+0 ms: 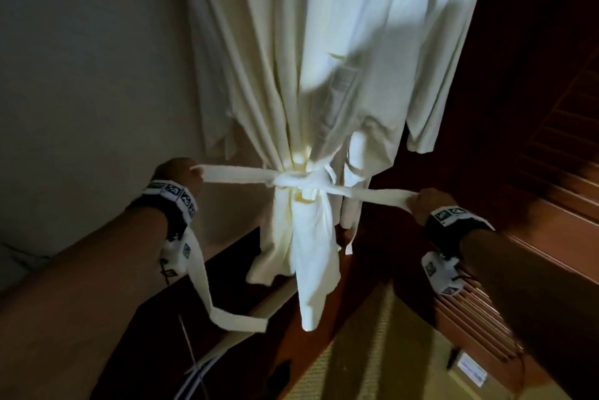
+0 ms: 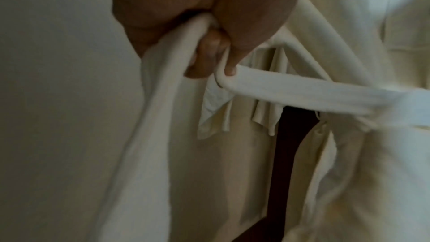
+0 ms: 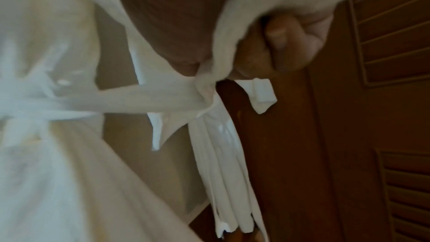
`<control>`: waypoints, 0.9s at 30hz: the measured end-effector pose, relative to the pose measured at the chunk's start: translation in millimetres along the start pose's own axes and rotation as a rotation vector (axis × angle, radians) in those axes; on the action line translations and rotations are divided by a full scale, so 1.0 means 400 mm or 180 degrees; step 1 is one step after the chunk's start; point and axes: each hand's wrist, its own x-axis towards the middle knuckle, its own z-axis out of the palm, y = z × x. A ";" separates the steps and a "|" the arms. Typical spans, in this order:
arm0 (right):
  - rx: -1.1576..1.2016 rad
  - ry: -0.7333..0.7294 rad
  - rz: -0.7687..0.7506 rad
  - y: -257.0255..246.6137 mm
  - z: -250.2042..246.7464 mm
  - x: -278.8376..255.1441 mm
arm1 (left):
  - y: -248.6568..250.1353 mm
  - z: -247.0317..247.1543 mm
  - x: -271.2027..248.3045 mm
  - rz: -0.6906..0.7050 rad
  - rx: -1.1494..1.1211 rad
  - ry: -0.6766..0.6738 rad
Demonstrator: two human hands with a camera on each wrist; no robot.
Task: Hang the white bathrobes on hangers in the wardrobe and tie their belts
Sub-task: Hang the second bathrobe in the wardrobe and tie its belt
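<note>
Hanging in front of the louvred wooden wardrobe door [image 1: 557,153]: white bathrobe [image 1: 324,59], cinched at the waist by its belt [image 1: 301,181], knot crossed at the middle. Left hand [image 1: 176,173] fisted round one belt end, right hand [image 1: 428,202] fisted round the other, both pulled taut sideways.

Gap btwn wall [image 1: 81,59] & hanging bathrobe [image 1: 324,75] open; louvred door [image 1: 557,173] crowds right side.

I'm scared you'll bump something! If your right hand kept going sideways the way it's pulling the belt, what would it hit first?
Probably the slatted wooden door. The right hand pulls the belt toward it; the gap is unclear.
</note>
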 end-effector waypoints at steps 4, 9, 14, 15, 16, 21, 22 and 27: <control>0.0006 -0.0431 -0.0440 -0.095 0.055 0.019 | 0.054 0.081 -0.016 0.0096 0.0041 -0.0882; 0.0129 -0.0337 -0.1141 -0.295 -0.021 -0.028 | 0.141 0.049 -0.033 0.0666 -0.0092 -0.1092; 0.0773 0.0662 -0.1776 -0.434 -0.249 -0.043 | 0.223 -0.120 0.010 0.1244 -0.0681 -0.0335; 0.0853 0.0855 -0.1844 -0.455 -0.306 -0.037 | 0.238 -0.167 0.034 0.1342 -0.0780 -0.0130; 0.0891 0.1021 -0.1895 -0.472 -0.355 -0.030 | 0.253 -0.209 0.054 0.1438 -0.0915 0.0063; 0.1136 0.1913 -0.2194 -0.520 -0.615 0.030 | 0.336 -0.436 0.169 0.1564 -0.1044 0.0726; 0.1165 0.2105 -0.2185 -0.522 -0.656 0.044 | 0.352 -0.471 0.190 0.1602 -0.1040 0.0838; 0.0751 0.2827 -0.2018 -0.537 -0.782 0.147 | 0.463 -0.602 0.289 0.1691 -0.0741 0.1385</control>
